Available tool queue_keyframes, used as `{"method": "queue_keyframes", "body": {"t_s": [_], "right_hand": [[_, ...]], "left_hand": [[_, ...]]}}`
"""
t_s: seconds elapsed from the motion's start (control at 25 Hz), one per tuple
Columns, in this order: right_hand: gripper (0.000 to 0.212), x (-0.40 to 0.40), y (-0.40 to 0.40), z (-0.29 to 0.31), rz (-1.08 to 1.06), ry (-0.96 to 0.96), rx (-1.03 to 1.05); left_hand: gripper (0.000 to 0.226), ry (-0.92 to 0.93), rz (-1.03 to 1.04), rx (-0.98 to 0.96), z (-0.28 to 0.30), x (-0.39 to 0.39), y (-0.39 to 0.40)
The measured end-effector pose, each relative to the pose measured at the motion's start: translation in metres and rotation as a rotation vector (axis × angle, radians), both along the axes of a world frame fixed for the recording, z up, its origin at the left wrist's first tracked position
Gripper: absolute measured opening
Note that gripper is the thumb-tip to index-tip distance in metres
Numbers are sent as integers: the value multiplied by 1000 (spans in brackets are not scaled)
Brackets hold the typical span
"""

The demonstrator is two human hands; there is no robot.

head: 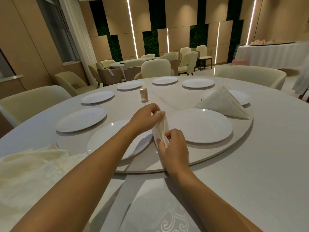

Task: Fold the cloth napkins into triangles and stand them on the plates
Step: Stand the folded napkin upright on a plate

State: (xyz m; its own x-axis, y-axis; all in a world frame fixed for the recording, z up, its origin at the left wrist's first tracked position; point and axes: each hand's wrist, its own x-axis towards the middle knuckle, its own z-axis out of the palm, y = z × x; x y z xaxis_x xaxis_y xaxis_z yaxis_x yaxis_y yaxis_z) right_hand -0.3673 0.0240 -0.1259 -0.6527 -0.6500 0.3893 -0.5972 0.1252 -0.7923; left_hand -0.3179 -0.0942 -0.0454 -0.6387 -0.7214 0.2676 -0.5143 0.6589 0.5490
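Both hands pinch one folded napkin (161,129) above the turntable's near edge, between two plates — left hand (145,116) on its top, right hand (173,146) at its base. Spread the base, then stand it on the right plate (200,125) — it probably flops otherwise.

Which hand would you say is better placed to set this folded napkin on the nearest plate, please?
Probably the left hand: it pinches the napkin at its top, over the near plate; the right hand only grips the bottom.
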Motion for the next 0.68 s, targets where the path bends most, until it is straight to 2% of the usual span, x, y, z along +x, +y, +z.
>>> {"method": "queue_keyframes", "body": {"t_s": [0.16,0.36,0.52,0.68], "right_hand": [[60,-4,7,-4,-56,136,99],[71,-4,12,-8,-54,217,202],[82,-3,16,-3,-36,143,217],[86,-2,29,0,6,64,232]], "left_hand": [[31,20,6,-55,-4,0,1],[36,70,46,-116,-17,1,4],[45,198,119,-52,-26,15,27],[38,230,186,-58,-46,47,64]]}}
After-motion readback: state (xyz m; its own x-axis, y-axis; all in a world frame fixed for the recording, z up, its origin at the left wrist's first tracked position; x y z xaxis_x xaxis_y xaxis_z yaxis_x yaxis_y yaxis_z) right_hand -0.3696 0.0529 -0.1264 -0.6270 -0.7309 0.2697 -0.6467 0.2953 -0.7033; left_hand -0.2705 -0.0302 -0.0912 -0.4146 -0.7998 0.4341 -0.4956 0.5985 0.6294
